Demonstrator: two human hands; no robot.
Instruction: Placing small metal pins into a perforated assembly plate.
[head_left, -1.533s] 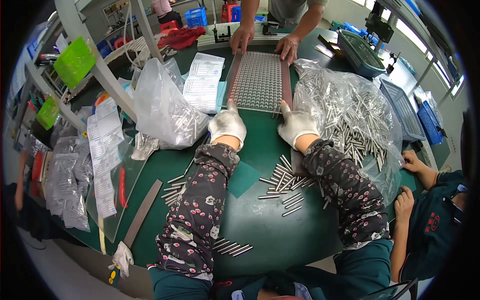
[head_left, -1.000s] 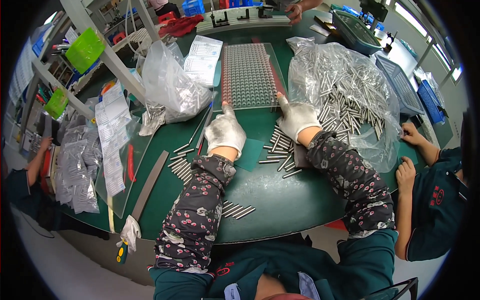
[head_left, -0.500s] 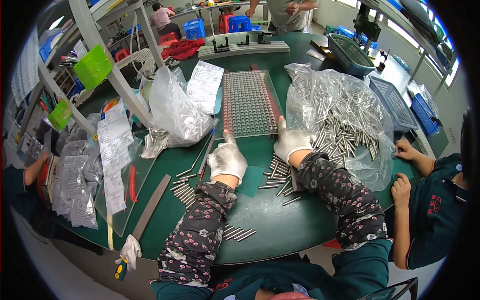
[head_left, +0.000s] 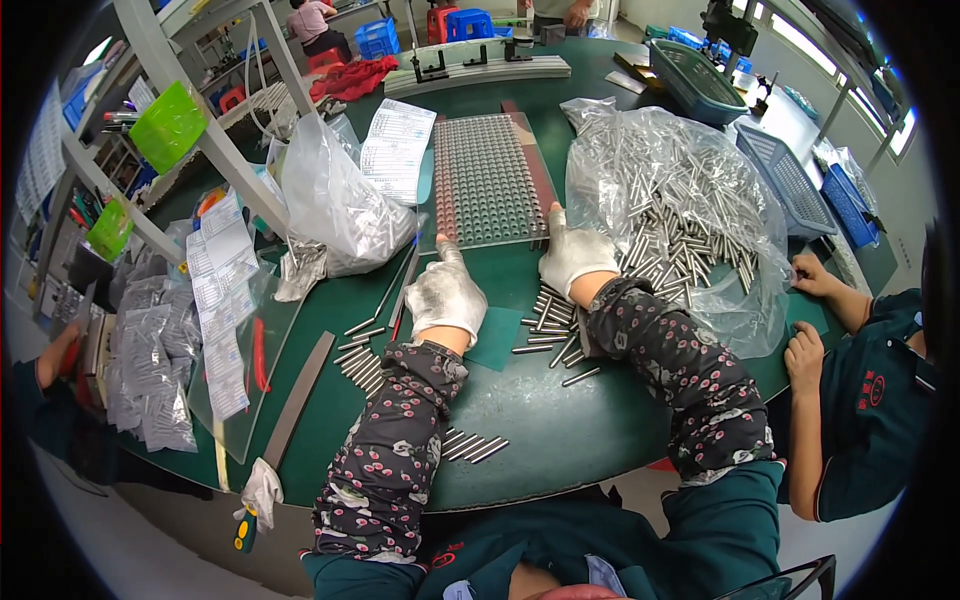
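Note:
A flat rectangular plate (head_left: 487,178) covered in rows of small round holes or pin ends lies ahead of me, with a clear border. My left hand (head_left: 447,297), in a white glove with bare fingertips, has its thumb on the plate's near left corner. At the near right corner rests the thumb of my right hand (head_left: 578,255), gloved the same way. Both hands seem to grip the plate's edge; their other fingers are curled and mostly hidden. Short metal pins (head_left: 548,318) lie beside my right hand. More pins (head_left: 362,368) sit in a row near my left forearm.
A clear bag (head_left: 690,215) spilling metal pins lies on the right, near blue baskets (head_left: 785,180). Left are a bag of parts (head_left: 340,210), paper sheets (head_left: 395,150), a metal bar (head_left: 300,398) and small packed bags (head_left: 155,360). A co-worker's hands (head_left: 804,350) rest at the right edge.
The whole view has shifted, so the table things appear higher and slightly left. Both hands keep their places at the plate's near corners.

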